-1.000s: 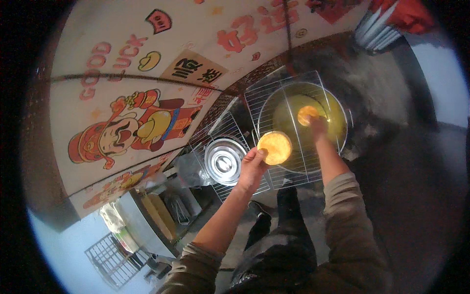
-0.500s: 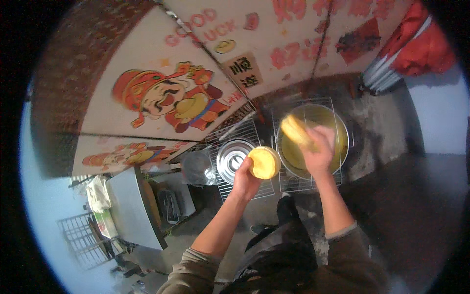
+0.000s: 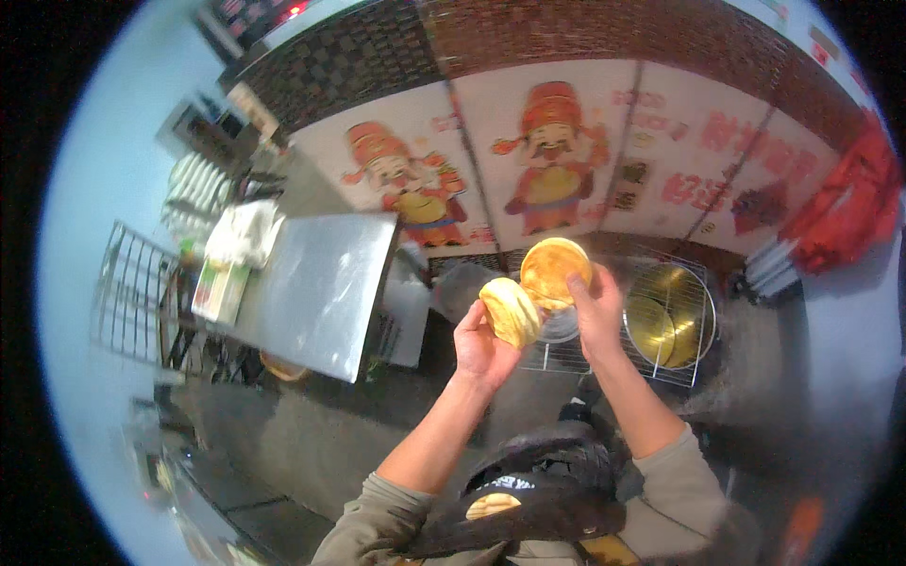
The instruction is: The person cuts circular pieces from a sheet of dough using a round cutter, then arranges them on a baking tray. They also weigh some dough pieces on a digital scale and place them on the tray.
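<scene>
My left hand [image 3: 479, 354] is closed around a round yellow bun [image 3: 510, 313], tilted so that its layered-looking edge shows. Beside it, my right hand [image 3: 602, 316] grips another round bun [image 3: 551, 268], its golden-brown flat face turned up and my thumb over its rim. The two buns are close together, and I cannot tell whether they touch or whether each hand holds more than one. Below and behind my hands, a metal bowl [image 3: 560, 326] is mostly hidden.
Right of my hands, a wire rack [image 3: 687, 379] lies over a large metal pot [image 3: 710, 332] with yellowish liquid. A steel-topped table [image 3: 316, 283] stands at left, bearing a white cloth [image 3: 243, 234] and a box [image 3: 220, 292]. Decorated panels [image 3: 477, 203] rise behind; a folded red canopy [image 3: 845, 226] leans at right.
The view has swung left, bringing the steel table into fuller sight. My right hand has moved from over the pot to beside my left hand, still gripping its bun.
</scene>
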`<state>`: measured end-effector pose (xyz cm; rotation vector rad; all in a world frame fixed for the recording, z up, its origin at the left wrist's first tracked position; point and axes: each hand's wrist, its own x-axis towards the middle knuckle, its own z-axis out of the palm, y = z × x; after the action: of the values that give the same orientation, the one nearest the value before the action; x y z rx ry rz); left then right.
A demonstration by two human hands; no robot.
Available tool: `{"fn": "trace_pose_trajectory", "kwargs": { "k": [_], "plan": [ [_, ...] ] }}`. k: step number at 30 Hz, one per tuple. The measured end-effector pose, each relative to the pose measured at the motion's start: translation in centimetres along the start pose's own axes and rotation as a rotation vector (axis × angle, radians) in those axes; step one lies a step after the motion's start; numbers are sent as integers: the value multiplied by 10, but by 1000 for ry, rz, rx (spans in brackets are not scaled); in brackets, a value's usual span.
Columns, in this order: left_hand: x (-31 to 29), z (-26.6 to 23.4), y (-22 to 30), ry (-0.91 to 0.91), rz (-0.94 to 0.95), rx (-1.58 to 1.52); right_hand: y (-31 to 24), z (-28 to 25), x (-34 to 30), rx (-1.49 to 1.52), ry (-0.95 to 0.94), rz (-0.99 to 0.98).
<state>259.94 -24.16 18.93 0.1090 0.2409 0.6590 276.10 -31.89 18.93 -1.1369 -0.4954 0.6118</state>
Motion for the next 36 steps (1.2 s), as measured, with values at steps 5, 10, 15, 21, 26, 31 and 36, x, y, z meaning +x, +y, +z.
{"fn": "trace_pose_trajectory", "kwargs": {
  "k": [5,10,15,21,26,31,36],
  "plan": [
    [-89,-14,100,72,167,168,33,118,-51,-65,-192,52],
    [-154,-39,186,102,409,269,63,233,-89,-30,-426,137],
    [-186,-61,268,241,602,233,97,335,-110,118,-566,292],
    [-216,-101,373,402,779,360,161,450,-100,-62,-750,572],
    [-245,-146,442,540,782,380,219,546,-101,-135,-990,631],
    [-262,-184,508,623,789,288,272,617,-118,-293,-1048,698],
    [-281,-230,597,665,699,209,332,688,-143,-351,-1037,791]
  ]
}}
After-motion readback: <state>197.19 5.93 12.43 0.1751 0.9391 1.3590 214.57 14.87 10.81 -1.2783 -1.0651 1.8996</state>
